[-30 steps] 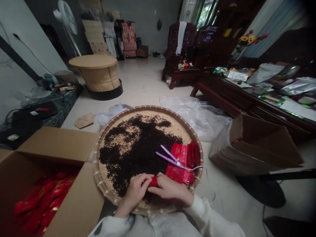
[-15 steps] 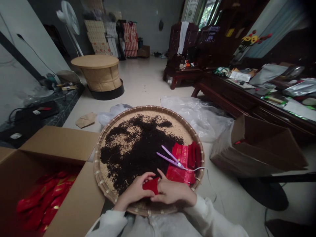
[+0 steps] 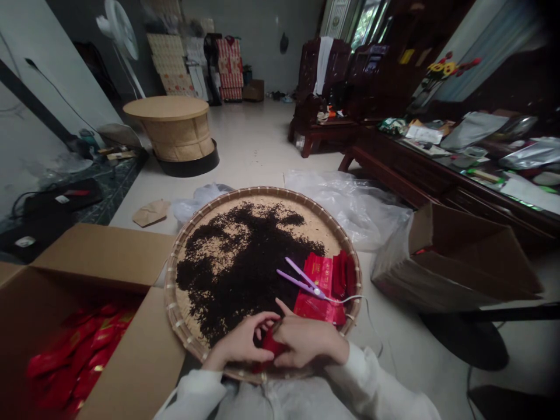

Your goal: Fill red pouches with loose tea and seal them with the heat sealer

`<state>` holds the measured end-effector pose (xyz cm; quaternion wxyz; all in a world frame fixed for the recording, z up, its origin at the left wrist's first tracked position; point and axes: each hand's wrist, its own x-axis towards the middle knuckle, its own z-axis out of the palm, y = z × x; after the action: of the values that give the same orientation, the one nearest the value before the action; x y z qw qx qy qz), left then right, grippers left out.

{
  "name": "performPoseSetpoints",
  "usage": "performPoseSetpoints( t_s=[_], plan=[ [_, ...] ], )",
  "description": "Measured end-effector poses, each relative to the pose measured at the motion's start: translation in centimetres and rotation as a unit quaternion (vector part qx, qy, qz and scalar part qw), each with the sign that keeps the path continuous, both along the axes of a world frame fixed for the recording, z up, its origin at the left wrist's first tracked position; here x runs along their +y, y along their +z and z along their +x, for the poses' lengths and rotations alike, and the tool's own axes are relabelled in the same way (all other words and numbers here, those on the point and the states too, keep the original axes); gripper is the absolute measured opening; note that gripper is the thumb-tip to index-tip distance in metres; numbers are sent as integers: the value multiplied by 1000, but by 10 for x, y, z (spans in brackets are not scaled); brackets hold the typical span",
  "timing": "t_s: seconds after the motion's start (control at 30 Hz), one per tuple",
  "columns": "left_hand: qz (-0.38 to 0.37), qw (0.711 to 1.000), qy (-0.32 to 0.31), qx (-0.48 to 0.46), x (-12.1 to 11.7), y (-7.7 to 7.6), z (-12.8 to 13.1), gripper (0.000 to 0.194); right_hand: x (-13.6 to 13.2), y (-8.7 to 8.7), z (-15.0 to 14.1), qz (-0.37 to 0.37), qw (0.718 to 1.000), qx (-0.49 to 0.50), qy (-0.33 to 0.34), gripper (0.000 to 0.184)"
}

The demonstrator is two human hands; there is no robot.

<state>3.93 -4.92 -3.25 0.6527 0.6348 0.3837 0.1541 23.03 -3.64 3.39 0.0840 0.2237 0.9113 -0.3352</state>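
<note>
Close to my body, over the near rim of a round bamboo tray, both hands are closed around a red packet. My left hand has its fingers and thumb on the packet's left side. My right hand covers the right side, its index finger stretched forward. Dark loose tea leaves spread over the tray. A purple sealing clamp with a white cord lies with its jaws apart on a stack of flat red packets at the tray's right. Fingers partly hide the held packet.
An open cardboard box holding several red packets stands at left. Another carton is at right, beside a black round base. Plastic sheeting lies behind the tray. Farther off are a round wicker table and a cluttered bench.
The red packet has turned and dropped slightly between my hands, with less of it showing. My left fingers have shifted a little toward the right hand. The clamp and tea leaves stay put.
</note>
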Motion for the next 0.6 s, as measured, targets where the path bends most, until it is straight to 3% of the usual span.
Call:
performPoseSetpoints(
  t_s=[0.2, 0.27, 0.33, 0.4, 0.47, 0.6],
  plan=[
    [15, 999, 9, 28, 2, -1, -1, 61, -3, 8, -7, 31, 999, 30, -29, 16],
    [7, 999, 38, 11, 2, 1, -4, 59, -2, 8, -5, 21, 993, 105, -59, 13],
    [5, 997, 78, -4, 3, 4, -9, 56, 1, 4, 1, 6, 969, 208, -132, 16],
    [17, 992, 126, -15, 5, 8, -15, 51, 5, -8, 8, 20, 929, 279, -241, 25],
    [36, 983, 177, -14, 7, 11, -22, 47, 10, -29, 14, 71, 904, 265, -328, 37],
    [75, 959, 274, 6, 11, 11, -39, 45, 15, -84, 14, 166, 943, 66, -282, 99]
  ],
)
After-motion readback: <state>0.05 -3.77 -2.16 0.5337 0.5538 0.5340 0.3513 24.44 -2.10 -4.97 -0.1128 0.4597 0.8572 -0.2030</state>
